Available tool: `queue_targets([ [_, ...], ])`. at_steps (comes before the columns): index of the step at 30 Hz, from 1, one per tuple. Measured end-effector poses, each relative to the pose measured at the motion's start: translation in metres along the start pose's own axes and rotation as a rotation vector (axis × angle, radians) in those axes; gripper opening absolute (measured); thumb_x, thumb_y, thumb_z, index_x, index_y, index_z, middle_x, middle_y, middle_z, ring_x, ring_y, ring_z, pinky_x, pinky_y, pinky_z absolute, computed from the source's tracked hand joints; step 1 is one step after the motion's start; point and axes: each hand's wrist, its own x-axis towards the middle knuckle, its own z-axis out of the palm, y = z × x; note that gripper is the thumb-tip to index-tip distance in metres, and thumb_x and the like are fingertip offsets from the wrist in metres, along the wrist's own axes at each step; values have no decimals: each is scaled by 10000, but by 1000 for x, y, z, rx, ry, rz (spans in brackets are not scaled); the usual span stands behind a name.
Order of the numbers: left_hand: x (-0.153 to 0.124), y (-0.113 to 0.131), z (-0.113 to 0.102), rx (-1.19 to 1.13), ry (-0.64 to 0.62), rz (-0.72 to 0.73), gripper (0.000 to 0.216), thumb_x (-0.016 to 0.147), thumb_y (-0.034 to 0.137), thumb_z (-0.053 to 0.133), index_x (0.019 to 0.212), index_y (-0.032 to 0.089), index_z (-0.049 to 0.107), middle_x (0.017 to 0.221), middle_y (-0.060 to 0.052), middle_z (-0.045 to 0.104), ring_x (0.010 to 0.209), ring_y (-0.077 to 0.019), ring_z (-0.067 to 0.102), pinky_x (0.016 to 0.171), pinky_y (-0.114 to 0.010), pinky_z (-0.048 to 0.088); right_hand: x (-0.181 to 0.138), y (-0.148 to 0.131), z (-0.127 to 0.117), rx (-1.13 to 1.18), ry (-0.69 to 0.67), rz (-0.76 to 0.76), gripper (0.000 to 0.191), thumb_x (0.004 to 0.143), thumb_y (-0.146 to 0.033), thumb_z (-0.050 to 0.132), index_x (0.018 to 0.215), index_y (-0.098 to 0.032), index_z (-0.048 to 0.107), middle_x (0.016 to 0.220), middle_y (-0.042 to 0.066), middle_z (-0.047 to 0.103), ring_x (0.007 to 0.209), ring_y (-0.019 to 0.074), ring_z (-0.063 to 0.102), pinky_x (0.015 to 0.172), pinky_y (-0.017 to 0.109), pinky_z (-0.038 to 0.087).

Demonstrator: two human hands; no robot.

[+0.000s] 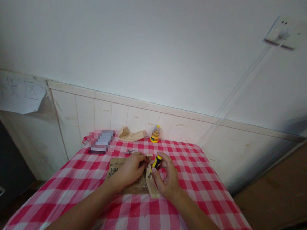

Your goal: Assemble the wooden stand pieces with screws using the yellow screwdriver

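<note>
Over the wooden piece (153,187), the right hand (170,180) grips a screwdriver (157,161)

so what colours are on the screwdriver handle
The screwdriver handle is black and yellow, as the head view shows.

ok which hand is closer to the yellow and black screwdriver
Right. The right hand holds the screwdriver by its handle, while the left hand is to the left of it, fingers by the far end of the wooden piece.
</note>
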Motion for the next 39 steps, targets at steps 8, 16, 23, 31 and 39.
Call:
queue_targets([
  [8,0,-5,3,-6,5,3,224,911,124,558,957,191,767,1003,-80,756,999,-232,673,921,-340,495,6,-2,4,8,34,40,501,862,-162,698,1333,-249,552,873,17,712,659,170,659,606,289,577],
  [16,0,-6,3,-24,4,8,243,894,118,556,971,188,775,1011,-85,752,1009,-241,667,939,-353,491,8,-2,7,26,67,29,492,852,-163,717,1301,-256,539,778,-28,651,589,139,595,544,243,513],
  [23,-1,-3,2,-40,1,3,244,886,118,552,963,179,775,1005,-91,751,1002,-243,668,937,-363,495,8,0,8,37,81,51,485,831,-170,739,1270,-255,553,756,-42,629,564,126,574,515,229,488],
  [31,0,-4,3,-21,13,24,216,907,137,558,930,191,766,1002,-78,771,994,-238,679,935,-361,492,6,9,10,78,148,92,501,862,-194,732,1315,-252,526,842,-7,693,654,144,660,593,247,559],
  [39,0,-4,4,-8,23,37,213,900,120,558,927,194,757,990,-73,774,977,-225,684,921,-345,491,2,27,17,73,203,222,494,912,-256,693,1386,-244,556,1046,76,750,852,188,743,721,304,630],
])
